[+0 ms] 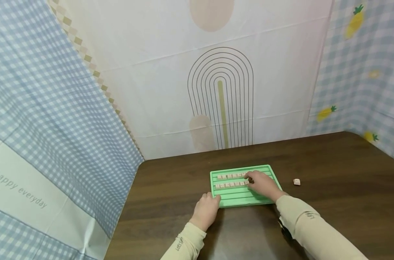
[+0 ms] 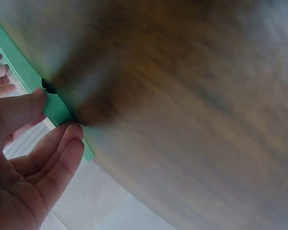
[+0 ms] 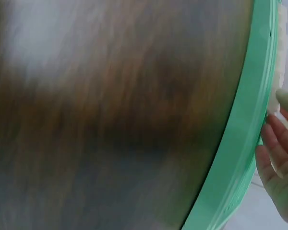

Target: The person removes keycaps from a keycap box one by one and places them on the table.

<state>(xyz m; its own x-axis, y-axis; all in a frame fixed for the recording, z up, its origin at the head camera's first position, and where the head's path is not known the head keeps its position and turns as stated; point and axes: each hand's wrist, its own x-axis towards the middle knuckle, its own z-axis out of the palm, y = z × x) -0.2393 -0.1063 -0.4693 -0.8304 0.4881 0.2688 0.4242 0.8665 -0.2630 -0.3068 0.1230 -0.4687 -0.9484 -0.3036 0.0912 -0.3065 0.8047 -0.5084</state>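
A light green tray (image 1: 239, 199) with raised rails lies on the table, bearing two rows of small cream keycaps (image 1: 229, 185) with faint marks on top. My left hand (image 1: 206, 210) holds the tray's near left corner, its thumb and fingers on the green rim (image 2: 57, 109) in the left wrist view. Over the tray's right part is my right hand (image 1: 263, 185), its thumb and fingertips pinching the keycap (image 3: 273, 103) at the right end of the nearer row. The right hand partly hides the end of the farther row.
A single loose keycap (image 1: 296, 182) lies on the dark wooden table (image 1: 171, 184), right of the tray. Behind the table hangs a pale printed cloth (image 1: 158, 90), with blue checked cloth (image 1: 70, 90) at the left side.
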